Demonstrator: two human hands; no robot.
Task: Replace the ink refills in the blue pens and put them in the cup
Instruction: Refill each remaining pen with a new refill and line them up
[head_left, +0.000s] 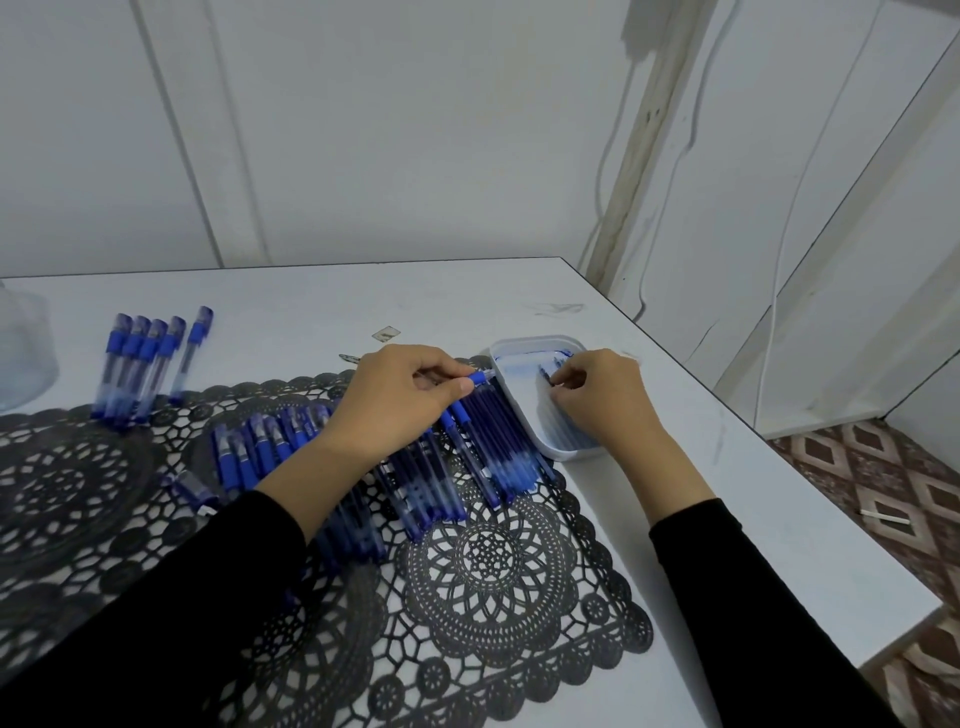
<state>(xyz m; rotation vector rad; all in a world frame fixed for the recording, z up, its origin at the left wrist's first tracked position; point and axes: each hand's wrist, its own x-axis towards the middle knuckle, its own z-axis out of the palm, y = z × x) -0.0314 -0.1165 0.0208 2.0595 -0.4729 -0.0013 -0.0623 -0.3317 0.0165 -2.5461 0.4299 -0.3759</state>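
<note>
My left hand (400, 397) pinches a blue pen piece (480, 376) between thumb and fingers, just left of a white tray (535, 344). My right hand (597, 389) reaches into that tray, its curled fingers pinching the end of a thin refill (545, 373). More refills lie in the tray under my wrist. A heap of blue pens (441, 467) lies on the black lace mat (493, 571) under my left forearm. Several capped blue pens (140, 364) lie in a row at the far left. A clear cup (21, 353) stands at the left edge.
The white table (363, 296) meets the wall behind. Its right edge (769, 436) drops to a patterned floor. A loose pen part (189, 488) lies on the mat at left. A small scrap (385, 333) sits on the table behind my left hand.
</note>
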